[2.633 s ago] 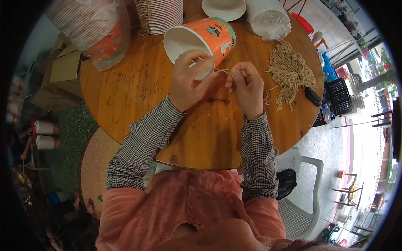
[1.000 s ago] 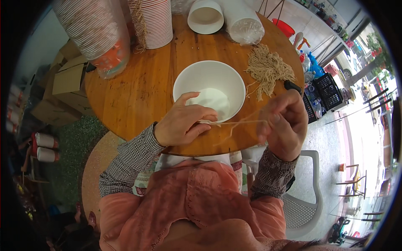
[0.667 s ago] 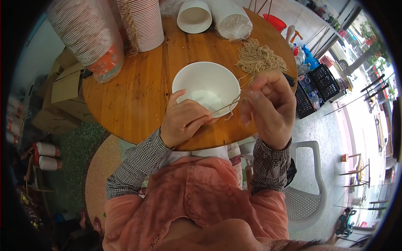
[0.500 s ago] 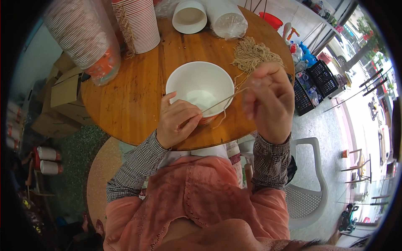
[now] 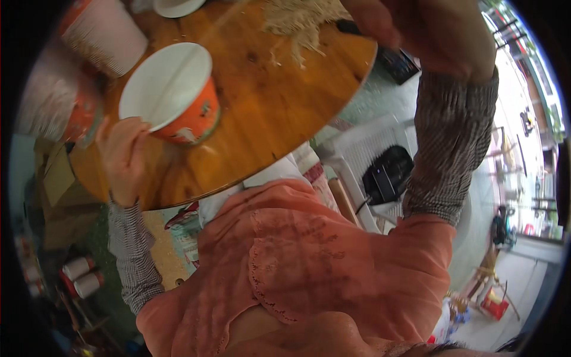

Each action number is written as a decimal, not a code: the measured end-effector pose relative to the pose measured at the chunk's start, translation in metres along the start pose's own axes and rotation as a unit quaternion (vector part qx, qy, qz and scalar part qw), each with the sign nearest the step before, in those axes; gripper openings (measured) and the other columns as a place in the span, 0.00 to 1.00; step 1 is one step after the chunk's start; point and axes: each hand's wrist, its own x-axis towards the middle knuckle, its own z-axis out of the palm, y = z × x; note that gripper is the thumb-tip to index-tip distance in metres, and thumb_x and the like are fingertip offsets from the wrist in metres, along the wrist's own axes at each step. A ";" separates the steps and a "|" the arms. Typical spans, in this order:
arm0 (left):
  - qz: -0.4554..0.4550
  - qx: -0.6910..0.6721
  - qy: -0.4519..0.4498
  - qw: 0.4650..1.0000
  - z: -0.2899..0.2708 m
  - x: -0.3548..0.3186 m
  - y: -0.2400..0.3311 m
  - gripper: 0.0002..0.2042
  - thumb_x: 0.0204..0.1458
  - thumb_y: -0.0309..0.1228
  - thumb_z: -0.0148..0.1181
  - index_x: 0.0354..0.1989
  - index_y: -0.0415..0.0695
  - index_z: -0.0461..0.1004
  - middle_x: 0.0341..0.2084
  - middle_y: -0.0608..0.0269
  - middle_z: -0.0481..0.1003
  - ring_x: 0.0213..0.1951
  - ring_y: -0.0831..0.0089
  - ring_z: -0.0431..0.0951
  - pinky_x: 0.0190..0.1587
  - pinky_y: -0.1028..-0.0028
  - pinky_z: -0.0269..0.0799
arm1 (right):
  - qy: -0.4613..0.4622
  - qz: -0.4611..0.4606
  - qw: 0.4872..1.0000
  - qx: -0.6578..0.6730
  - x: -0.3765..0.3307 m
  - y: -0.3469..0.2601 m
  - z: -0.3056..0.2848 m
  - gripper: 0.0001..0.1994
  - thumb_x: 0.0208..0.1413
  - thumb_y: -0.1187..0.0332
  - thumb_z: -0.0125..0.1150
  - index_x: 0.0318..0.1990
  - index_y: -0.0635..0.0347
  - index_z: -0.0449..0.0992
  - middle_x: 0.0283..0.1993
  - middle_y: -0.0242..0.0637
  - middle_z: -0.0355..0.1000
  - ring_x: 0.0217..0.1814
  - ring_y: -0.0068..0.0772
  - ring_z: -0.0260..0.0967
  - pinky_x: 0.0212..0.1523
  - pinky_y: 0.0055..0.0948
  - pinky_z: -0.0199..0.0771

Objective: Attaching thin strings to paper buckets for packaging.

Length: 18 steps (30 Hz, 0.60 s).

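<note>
A paper tub (image 5: 199, 116), white inside and orange with a printed pattern outside, stands on the wooden table at the left. My left hand (image 5: 125, 157) is at its near-left rim, fingers pinched together. A pale, blurred strand of string (image 5: 183, 70) runs from those fingers across the tub's mouth, toward the far side of the table. High at the right, my right hand (image 5: 443, 35) is raised close to the camera, smeared by motion and partly cut off. Whether its fingers hold anything cannot be made out. Beyond the tub lies a tangled heap of beige string (image 5: 300, 21).
Stacked paper tubs (image 5: 107, 35) and a plastic-wrapped stack (image 5: 50, 101) stand at the table's left. A white container (image 5: 178, 6) shows at the far edge. Right of me, a black bag (image 5: 389, 172) sits on a pale plastic chair (image 5: 357, 146). Cardboard boxes (image 5: 65, 196) stand on the floor left.
My right hand has swung up and right, away from the tub. My left hand and the tub appear farther left. The whole view has turned.
</note>
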 end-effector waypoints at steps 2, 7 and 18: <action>-0.018 0.007 -0.002 1.000 -0.001 0.000 -0.006 0.10 0.52 0.22 0.57 0.44 0.43 0.74 0.42 0.62 0.76 0.48 0.67 0.74 0.62 0.62 0.54 | 0.026 -0.022 0.999 0.017 0.005 0.009 0.000 0.11 0.59 0.70 0.53 0.42 0.71 0.70 0.30 0.39 0.75 0.26 0.22 0.73 0.25 0.15 0.70; -0.160 -0.291 0.097 0.938 -0.005 0.018 0.041 0.17 0.57 0.23 0.47 0.54 0.29 0.67 0.48 0.47 0.72 0.47 0.67 0.73 0.54 0.68 0.65 | -0.001 -0.040 0.999 0.034 -0.001 0.045 -0.003 0.10 0.58 0.70 0.54 0.41 0.69 0.71 0.30 0.38 0.75 0.26 0.23 0.73 0.25 0.17 0.72; -0.271 -0.543 -0.032 0.794 -0.005 0.070 0.113 0.20 0.52 0.25 0.61 0.51 0.28 0.66 0.31 0.56 0.76 0.28 0.74 0.76 0.33 0.79 0.71 | -0.156 -0.156 0.956 0.192 0.015 0.093 0.055 0.07 0.48 0.72 0.58 0.35 0.63 0.76 0.28 0.38 0.76 0.29 0.27 0.76 0.29 0.24 0.77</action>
